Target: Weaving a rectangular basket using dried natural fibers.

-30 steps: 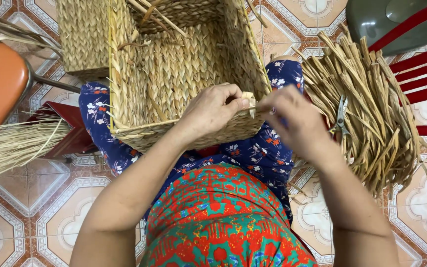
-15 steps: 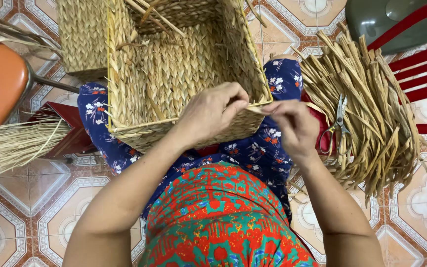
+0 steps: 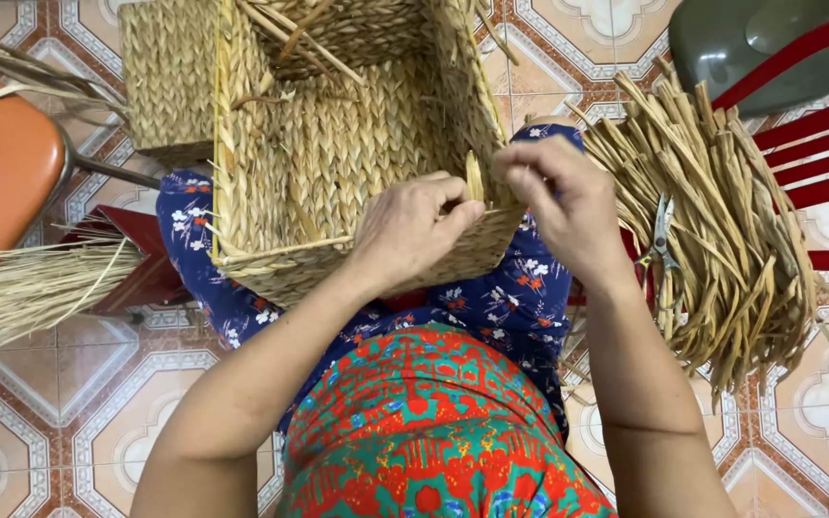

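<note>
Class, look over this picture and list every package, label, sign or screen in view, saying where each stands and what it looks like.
None: no package, label, sign or screen shows.
Only the woven basket on the lap, with the left hand and right hand at its rim, a bundle of dried straw and scissors.

A woven basket point(image 3: 338, 163) is rested on the lap, with a second basket point(image 3: 167, 77) set behind it to the left. A bundle of dried stalks point(image 3: 712, 221) is laid to the right, with scissors point(image 3: 661, 235) placed on it. A chair seat point(image 3: 2, 158) and loose fibres point(image 3: 31, 288) are found to the left.
</note>
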